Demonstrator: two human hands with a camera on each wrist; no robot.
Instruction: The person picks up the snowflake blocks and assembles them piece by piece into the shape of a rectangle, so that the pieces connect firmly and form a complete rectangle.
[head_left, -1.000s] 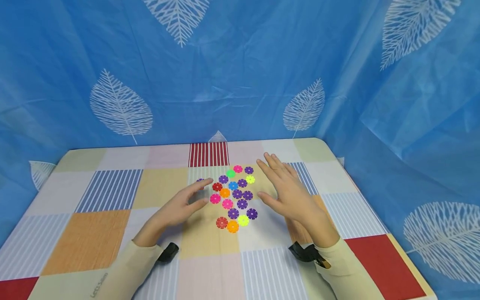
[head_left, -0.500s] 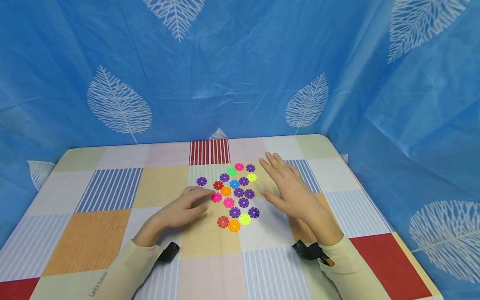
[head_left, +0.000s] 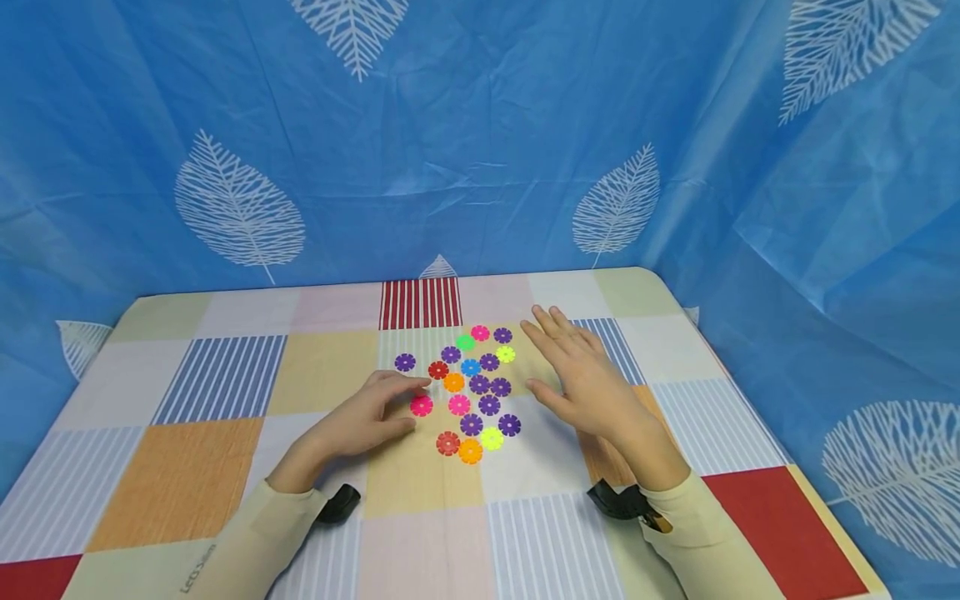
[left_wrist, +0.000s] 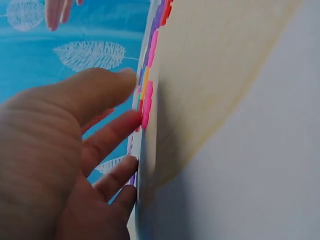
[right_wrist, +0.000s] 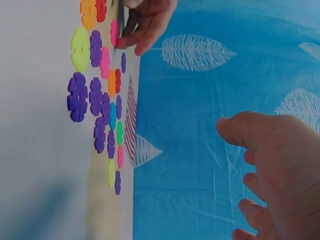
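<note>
Many small notched plastic discs lie flat in a loose cluster on the table. My left hand (head_left: 367, 417) is at the cluster's left side, its index finger over a pink disc (head_left: 422, 406) and its thumb apart. In the left wrist view a fingertip meets the edge of that pink disc (left_wrist: 147, 105), which lies on the cloth. My right hand (head_left: 588, 383) is held raised to the right of the cluster, fingers spread and holding nothing. Nearest to it are a purple disc (head_left: 500, 387) and a yellow-green disc (head_left: 506, 354).
A patchwork-patterned cloth (head_left: 300, 533) covers the table. Blue sheeting with white leaf prints (head_left: 480, 167) stands behind and to the right. A lone purple disc (head_left: 405, 362) sits left of the others; a red disc (head_left: 448, 443) and an orange disc (head_left: 470, 452) lie nearest the front.
My left hand has come down from above the cluster's left side, and the pink disc under its finger has slid left and nearer, away from the others. The right hand stays raised.
</note>
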